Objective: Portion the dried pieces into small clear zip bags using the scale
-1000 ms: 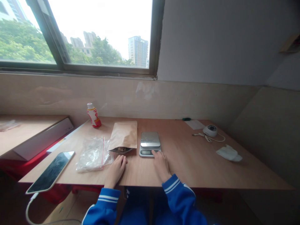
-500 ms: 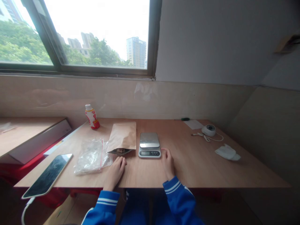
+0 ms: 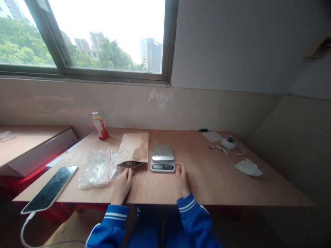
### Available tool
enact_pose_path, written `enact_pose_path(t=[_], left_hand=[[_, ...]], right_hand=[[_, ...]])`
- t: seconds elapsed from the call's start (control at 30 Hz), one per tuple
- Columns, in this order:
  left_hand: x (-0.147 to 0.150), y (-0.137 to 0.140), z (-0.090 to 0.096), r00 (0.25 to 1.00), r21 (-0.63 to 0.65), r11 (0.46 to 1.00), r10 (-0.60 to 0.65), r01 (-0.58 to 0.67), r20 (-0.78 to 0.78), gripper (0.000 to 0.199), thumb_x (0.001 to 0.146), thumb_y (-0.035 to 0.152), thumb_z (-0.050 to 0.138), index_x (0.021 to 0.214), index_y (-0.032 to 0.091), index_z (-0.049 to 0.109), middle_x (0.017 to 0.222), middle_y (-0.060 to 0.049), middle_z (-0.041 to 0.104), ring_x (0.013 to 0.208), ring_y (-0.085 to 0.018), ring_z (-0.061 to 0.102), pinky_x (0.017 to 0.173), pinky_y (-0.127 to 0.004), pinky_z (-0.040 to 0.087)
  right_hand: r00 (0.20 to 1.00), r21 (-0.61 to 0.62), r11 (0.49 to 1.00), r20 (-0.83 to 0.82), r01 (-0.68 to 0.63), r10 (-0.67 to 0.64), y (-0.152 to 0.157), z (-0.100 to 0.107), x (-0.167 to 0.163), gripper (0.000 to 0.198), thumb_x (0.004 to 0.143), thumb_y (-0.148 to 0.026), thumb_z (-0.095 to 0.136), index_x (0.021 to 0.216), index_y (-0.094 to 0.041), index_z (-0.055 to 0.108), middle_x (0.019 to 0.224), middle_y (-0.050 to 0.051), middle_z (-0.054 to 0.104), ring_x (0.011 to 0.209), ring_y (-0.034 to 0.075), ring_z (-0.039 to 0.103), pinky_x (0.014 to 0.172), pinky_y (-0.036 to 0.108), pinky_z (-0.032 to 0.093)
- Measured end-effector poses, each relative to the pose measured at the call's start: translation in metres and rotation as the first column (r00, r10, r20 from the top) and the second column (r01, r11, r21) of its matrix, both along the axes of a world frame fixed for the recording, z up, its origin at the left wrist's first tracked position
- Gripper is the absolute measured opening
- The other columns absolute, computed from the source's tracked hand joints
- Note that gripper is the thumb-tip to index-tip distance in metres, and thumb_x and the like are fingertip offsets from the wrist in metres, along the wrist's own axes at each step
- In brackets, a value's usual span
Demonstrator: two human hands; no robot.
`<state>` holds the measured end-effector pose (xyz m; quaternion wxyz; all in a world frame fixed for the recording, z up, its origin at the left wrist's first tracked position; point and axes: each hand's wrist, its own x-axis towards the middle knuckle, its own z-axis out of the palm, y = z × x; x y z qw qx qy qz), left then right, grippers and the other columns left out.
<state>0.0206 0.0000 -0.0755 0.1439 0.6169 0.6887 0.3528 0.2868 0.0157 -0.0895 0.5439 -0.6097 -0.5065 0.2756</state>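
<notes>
A digital kitchen scale (image 3: 162,159) with a bare metal plate sits mid-table; its small display is too small to read. Just right of its front corner rests my right hand (image 3: 183,179), fingers curled and holding nothing visible, the index finger close to the scale's side. Left of the scale lies a brown paper pouch (image 3: 133,146), its mouth gaping toward me with some brown contents showing inside. My left hand (image 3: 122,184) lies on the table below that mouth, fingers curled together with nothing visible in them. Beside it is a clear zip bag (image 3: 95,172) with a red strip.
A phone (image 3: 50,189) on a white cable lies at the left edge. Behind the bags stands a red-and-white bottle (image 3: 100,126). At right are a white round device (image 3: 228,143) with its cord, a crumpled white tissue (image 3: 248,167), a paper sheet (image 3: 212,136) and a green-handled tool (image 3: 203,130).
The view has shifted slightly, moving everything a little left and up in the picture. My left hand has drawn slightly left relative to the pouch. My right hand stays beside the scale.
</notes>
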Motion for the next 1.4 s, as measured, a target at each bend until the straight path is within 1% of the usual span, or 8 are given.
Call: enact_pose_path(t=[0.2, 0.4, 0.63, 0.8, 1.0, 1.1, 1.2, 1.4], left_hand=[[0.001, -0.001, 0.005, 0.946, -0.036, 0.97, 0.242, -0.24, 0.214, 0.044, 0.083, 0.055, 0.044, 0.106, 0.017, 0.048, 0.075, -0.005, 0.067, 0.06, -0.023, 0.066, 0.065, -0.035, 0.05], [0.026, 0.001, 0.01, 0.929, -0.056, 0.93, 0.367, -0.364, 0.041, 0.054, 0.087, 0.043, 0.041, 0.128, 0.008, 0.037, 0.091, -0.017, 0.068, 0.081, -0.031, 0.068, 0.065, -0.038, 0.049], [0.033, 0.015, 0.019, 0.905, -0.169, 0.897, 0.376, -0.409, -0.197, 0.049, 0.088, 0.048, 0.039, 0.117, 0.008, 0.043, 0.088, -0.022, 0.068, 0.084, -0.037, 0.067, 0.066, -0.042, 0.047], [0.027, 0.011, 0.021, 0.901, -0.139, 0.894, 0.406, -0.427, -0.155, 0.049, 0.086, 0.047, 0.043, 0.119, 0.011, 0.04, 0.087, -0.02, 0.069, 0.082, -0.037, 0.067, 0.065, -0.039, 0.046], [0.035, -0.021, 0.026, 0.869, -0.111, 0.863, 0.482, -0.493, -0.111, 0.048, 0.085, 0.052, 0.044, 0.117, 0.015, 0.042, 0.077, -0.014, 0.068, 0.074, -0.034, 0.068, 0.058, -0.036, 0.044], [0.058, -0.029, 0.04, 0.901, -0.08, 0.898, 0.432, -0.433, -0.031, 0.045, 0.085, 0.048, 0.047, 0.117, 0.017, 0.041, 0.08, -0.01, 0.069, 0.073, -0.03, 0.068, 0.056, -0.032, 0.043], [0.095, -0.015, 0.058, 0.974, -0.031, 0.974, 0.225, -0.224, 0.034, 0.04, 0.086, 0.045, 0.048, 0.116, 0.018, 0.042, 0.082, -0.008, 0.07, 0.076, -0.027, 0.069, 0.056, -0.028, 0.042], [0.141, 0.056, 0.072, 0.976, -0.024, 0.998, -0.057, 0.053, -0.21, 0.037, 0.085, 0.037, 0.049, 0.114, 0.015, 0.049, 0.096, -0.011, 0.07, 0.09, -0.026, 0.068, 0.068, -0.029, 0.045]], right_hand=[[1.0, 0.01, 1.0, 0.005, -0.028, 0.028, 0.0, -0.001, 0.0, 0.031, 0.088, -0.041, 0.037, 0.096, -0.02, 0.059, 0.09, 0.009, 0.068, 0.082, 0.022, 0.065, 0.063, 0.03, 0.05], [0.999, 0.055, 0.998, 0.02, -0.036, 0.035, 0.001, -0.003, 0.0, 0.032, 0.088, -0.041, 0.038, 0.094, -0.019, 0.061, 0.089, 0.008, 0.069, 0.082, 0.022, 0.065, 0.066, 0.03, 0.05], [1.0, 0.032, 0.999, 0.004, 0.001, -0.001, 0.0, -0.002, 0.0, 0.03, 0.086, -0.038, 0.041, 0.098, -0.019, 0.06, 0.092, 0.009, 0.069, 0.082, 0.022, 0.065, 0.066, 0.03, 0.05], [1.0, 0.026, 1.0, -0.011, -0.011, 0.012, 0.001, -0.003, 0.0, 0.03, 0.087, -0.039, 0.04, 0.1, -0.019, 0.059, 0.094, 0.01, 0.069, 0.083, 0.023, 0.065, 0.065, 0.031, 0.05], [0.999, 0.003, 1.0, -0.013, -0.029, 0.029, 0.001, -0.004, 0.0, 0.031, 0.087, -0.04, 0.038, 0.101, -0.019, 0.056, 0.09, 0.009, 0.068, 0.077, 0.022, 0.065, 0.06, 0.029, 0.048], [1.0, 0.011, 1.0, -0.022, -0.011, 0.011, 0.003, -0.006, 0.0, 0.03, 0.086, -0.038, 0.04, 0.102, -0.019, 0.055, 0.092, 0.009, 0.068, 0.077, 0.022, 0.065, 0.06, 0.029, 0.047], [0.999, 0.02, 1.0, -0.035, 0.022, -0.021, 0.005, -0.009, -0.001, 0.029, 0.084, -0.035, 0.041, 0.105, -0.019, 0.054, 0.09, 0.009, 0.069, 0.077, 0.021, 0.065, 0.062, 0.028, 0.047], [0.999, 0.019, 0.999, 0.011, 0.045, -0.046, 0.008, -0.011, -0.002, 0.029, 0.084, -0.031, 0.038, 0.108, -0.019, 0.05, 0.086, 0.007, 0.068, 0.075, 0.022, 0.065, 0.061, 0.028, 0.046]])
